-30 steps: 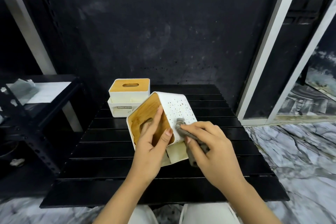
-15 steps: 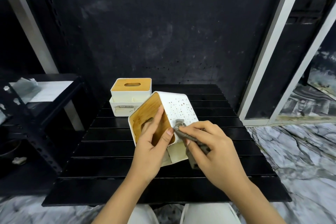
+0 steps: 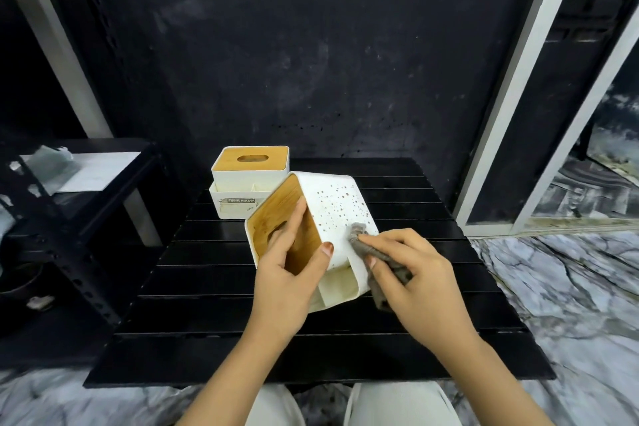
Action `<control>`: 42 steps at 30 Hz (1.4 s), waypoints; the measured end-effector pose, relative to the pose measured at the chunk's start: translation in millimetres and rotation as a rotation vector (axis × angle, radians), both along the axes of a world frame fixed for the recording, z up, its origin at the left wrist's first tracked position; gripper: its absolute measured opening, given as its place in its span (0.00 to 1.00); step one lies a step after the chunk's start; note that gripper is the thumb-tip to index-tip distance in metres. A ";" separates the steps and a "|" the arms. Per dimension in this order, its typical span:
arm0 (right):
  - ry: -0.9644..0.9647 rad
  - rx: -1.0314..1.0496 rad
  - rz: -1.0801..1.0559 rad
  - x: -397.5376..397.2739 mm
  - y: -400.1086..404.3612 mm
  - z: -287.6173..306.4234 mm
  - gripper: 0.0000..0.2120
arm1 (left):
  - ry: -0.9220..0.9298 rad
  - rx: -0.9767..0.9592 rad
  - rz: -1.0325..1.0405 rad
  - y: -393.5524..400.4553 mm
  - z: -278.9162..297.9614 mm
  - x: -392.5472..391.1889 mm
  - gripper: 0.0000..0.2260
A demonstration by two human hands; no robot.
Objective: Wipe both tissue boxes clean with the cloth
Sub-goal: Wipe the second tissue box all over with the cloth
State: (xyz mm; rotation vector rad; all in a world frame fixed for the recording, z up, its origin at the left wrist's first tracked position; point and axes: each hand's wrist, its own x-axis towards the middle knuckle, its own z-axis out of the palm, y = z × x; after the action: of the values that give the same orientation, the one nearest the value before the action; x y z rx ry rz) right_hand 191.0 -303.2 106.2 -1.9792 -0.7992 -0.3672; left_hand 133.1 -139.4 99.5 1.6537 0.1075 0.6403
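Head view: the speckled tissue box [image 3: 337, 214] is tipped on its side near the middle of the black slatted surface [image 3: 207, 287], wooden lid facing left. The left hand [image 3: 288, 273] is spread across the lid, bracing it. The right hand [image 3: 413, 273], just right of the box, pinches the bunched grey cloth [image 3: 359, 235] against the upturned white wall. The second tissue box [image 3: 249, 180] stands upright behind, nearer the left hand and probably next.
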 end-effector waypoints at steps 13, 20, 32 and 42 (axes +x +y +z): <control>-0.167 -0.075 -0.080 -10.1 5.0 1.7 0.15 | 0.003 0.016 -0.044 -4.4 1.4 0.0 0.28; -0.150 -0.034 -0.086 0.9 -0.8 -2.9 0.14 | -0.010 -0.001 -0.026 -4.8 -0.4 -2.0 0.27; -0.242 -0.047 -0.016 2.4 7.4 10.4 0.14 | 0.009 0.019 -0.089 -2.7 3.7 -3.4 0.27; -0.270 -0.066 -0.039 8.1 12.2 15.5 0.15 | 0.023 0.044 -0.090 -4.0 6.1 -3.2 0.26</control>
State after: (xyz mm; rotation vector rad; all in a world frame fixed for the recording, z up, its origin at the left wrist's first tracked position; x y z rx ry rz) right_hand 199.1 -291.1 121.7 -2.0347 -0.9527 -0.6492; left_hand 129.9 -143.4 105.6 1.6985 0.0354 0.5586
